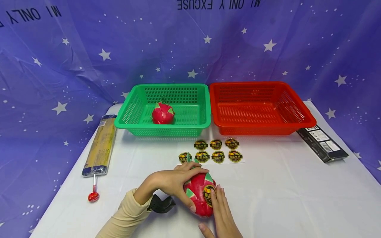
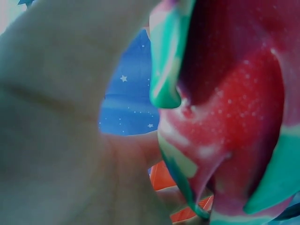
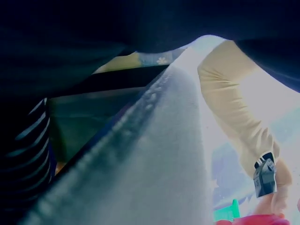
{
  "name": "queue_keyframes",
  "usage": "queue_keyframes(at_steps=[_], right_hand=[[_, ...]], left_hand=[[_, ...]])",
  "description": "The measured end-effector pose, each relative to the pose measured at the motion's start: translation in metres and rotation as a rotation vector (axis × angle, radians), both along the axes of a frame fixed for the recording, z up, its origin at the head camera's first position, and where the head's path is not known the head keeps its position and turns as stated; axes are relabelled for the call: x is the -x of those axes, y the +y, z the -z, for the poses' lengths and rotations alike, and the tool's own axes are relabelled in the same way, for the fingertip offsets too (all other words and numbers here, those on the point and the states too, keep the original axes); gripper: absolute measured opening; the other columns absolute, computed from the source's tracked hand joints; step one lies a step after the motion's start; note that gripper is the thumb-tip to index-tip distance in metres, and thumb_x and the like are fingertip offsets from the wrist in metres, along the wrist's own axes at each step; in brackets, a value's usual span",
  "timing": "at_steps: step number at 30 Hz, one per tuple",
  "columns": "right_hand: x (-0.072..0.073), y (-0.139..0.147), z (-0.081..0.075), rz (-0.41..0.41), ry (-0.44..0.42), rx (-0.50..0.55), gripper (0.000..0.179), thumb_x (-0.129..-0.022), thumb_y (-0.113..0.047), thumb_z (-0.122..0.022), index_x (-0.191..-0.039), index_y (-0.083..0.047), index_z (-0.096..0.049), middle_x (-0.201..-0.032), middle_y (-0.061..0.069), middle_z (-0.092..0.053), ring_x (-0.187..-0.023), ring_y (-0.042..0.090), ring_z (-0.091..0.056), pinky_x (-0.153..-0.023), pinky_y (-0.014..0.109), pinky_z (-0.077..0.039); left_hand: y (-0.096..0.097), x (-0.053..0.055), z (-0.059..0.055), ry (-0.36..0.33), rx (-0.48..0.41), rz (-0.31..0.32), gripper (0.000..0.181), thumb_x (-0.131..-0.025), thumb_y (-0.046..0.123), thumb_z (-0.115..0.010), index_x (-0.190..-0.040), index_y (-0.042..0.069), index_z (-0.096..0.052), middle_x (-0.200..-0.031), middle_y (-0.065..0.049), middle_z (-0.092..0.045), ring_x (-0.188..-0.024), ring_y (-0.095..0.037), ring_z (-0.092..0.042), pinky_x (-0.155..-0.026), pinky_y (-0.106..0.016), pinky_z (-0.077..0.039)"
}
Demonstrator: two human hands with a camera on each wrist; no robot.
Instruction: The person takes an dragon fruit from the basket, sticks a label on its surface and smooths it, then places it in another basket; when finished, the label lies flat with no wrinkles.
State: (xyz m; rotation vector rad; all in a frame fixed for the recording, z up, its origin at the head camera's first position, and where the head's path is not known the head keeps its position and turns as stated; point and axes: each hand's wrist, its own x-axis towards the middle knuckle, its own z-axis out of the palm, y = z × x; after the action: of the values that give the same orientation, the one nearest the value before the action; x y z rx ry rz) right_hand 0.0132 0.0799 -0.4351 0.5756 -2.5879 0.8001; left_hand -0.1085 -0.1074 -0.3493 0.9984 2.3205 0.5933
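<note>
My left hand [image 1: 178, 181] curls over a pink-red dragon fruit [image 1: 197, 188] with green-tipped scales, thumb on the near side and fingers across the top. In the left wrist view the same dragon fruit [image 2: 229, 117] fills the right half, close beside the palm. A black-and-gold oval sticker [image 1: 208, 195] sits on the fruit's right side. My right hand [image 1: 222, 211] lies against that side with straight fingers, fingertips at the sticker. Only a red sliver of the fruit [image 3: 262, 220] shows at the bottom of the right wrist view.
Several matching stickers [image 1: 202, 156] lie in two rows behind the fruit. Farther back are a green basket [image 1: 163, 126] holding another dragon fruit [image 1: 163, 114] and a red basket [image 1: 265, 127]. A wrapped yellow pack [image 1: 101, 145] and lollipop [image 1: 93, 197] lie left, a black box [image 1: 322, 143] right.
</note>
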Motion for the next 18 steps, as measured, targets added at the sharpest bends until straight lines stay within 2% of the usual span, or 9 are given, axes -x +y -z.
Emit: queue_keyframes(at_steps=[1,6,7,8,10,14,17,18], right_hand=[[0.0,0.0,-0.002,0.009,-0.027,0.011,0.092,-0.074,-0.032,-0.07,-0.144,-0.005,-0.017,-0.151,0.014,-0.014,-0.141,0.008,0.006,-0.111,0.013,-0.001],[0.003,0.003,-0.011,0.02,-0.061,0.055,0.085,-0.077,-0.032,-0.067,-0.143,-0.006,-0.021,-0.148,0.019,-0.019,-0.142,0.014,-0.001,-0.109,0.012,-0.002],[0.004,0.005,-0.012,0.011,-0.05,0.048,0.084,-0.078,-0.033,-0.066,-0.143,-0.005,-0.022,-0.149,0.018,-0.017,-0.142,0.018,-0.003,-0.11,0.013,-0.001],[0.006,0.006,-0.012,-0.009,-0.021,0.039,0.083,-0.078,-0.034,-0.065,-0.143,-0.004,-0.023,-0.15,0.017,-0.015,-0.142,0.02,-0.003,-0.106,0.008,0.004],[0.008,0.008,-0.014,-0.046,0.019,0.018,0.081,-0.08,-0.037,-0.063,-0.142,-0.001,-0.024,-0.15,0.018,-0.014,-0.142,0.023,-0.003,-0.108,0.01,0.005],[0.009,0.008,-0.015,-0.115,0.101,-0.015,0.075,-0.086,-0.046,-0.054,-0.139,0.0,-0.031,-0.147,0.022,-0.019,-0.14,0.026,-0.007,-0.109,0.01,0.0],[0.009,0.006,-0.015,-0.121,0.15,-0.051,0.072,-0.088,-0.053,-0.047,-0.137,-0.002,-0.036,-0.144,0.023,-0.024,-0.139,0.026,-0.012,-0.109,0.01,-0.003],[0.008,0.005,-0.015,-0.111,0.153,-0.077,0.072,-0.087,-0.054,-0.046,-0.137,-0.003,-0.036,-0.145,0.022,-0.024,-0.139,0.025,-0.013,-0.11,0.013,-0.012]], left_hand=[[0.0,0.0,0.0,-0.001,0.001,-0.001,0.096,-0.06,0.051,-0.078,-0.14,0.037,-0.025,-0.142,0.002,-0.025,-0.128,-0.018,-0.028,-0.098,-0.041,-0.037],[0.001,0.0,0.0,0.0,0.004,-0.007,0.097,-0.06,0.052,-0.078,-0.14,0.036,-0.025,-0.142,0.002,-0.025,-0.129,-0.019,-0.028,-0.099,-0.043,-0.036],[0.001,0.0,0.0,0.001,0.004,-0.007,0.097,-0.059,0.052,-0.078,-0.14,0.036,-0.026,-0.142,0.002,-0.025,-0.129,-0.019,-0.028,-0.099,-0.043,-0.036],[0.001,0.0,0.0,0.004,0.004,-0.008,0.097,-0.059,0.052,-0.078,-0.14,0.036,-0.026,-0.142,0.002,-0.026,-0.129,-0.019,-0.028,-0.1,-0.044,-0.035],[0.001,0.0,0.0,0.009,0.005,-0.007,0.097,-0.059,0.052,-0.078,-0.14,0.036,-0.026,-0.142,0.002,-0.026,-0.129,-0.019,-0.028,-0.099,-0.043,-0.036],[0.0,0.0,0.0,0.011,0.006,-0.006,0.097,-0.06,0.052,-0.078,-0.14,0.035,-0.026,-0.142,0.002,-0.026,-0.129,-0.019,-0.029,-0.099,-0.043,-0.036],[0.0,0.0,0.001,0.0,0.004,-0.007,0.096,-0.06,0.051,-0.078,-0.14,0.037,-0.025,-0.142,0.002,-0.026,-0.129,-0.019,-0.028,-0.098,-0.043,-0.036],[0.0,-0.001,0.001,-0.001,0.003,-0.005,0.096,-0.06,0.051,-0.078,-0.14,0.037,-0.025,-0.142,0.002,-0.026,-0.129,-0.019,-0.028,-0.098,-0.042,-0.036]])
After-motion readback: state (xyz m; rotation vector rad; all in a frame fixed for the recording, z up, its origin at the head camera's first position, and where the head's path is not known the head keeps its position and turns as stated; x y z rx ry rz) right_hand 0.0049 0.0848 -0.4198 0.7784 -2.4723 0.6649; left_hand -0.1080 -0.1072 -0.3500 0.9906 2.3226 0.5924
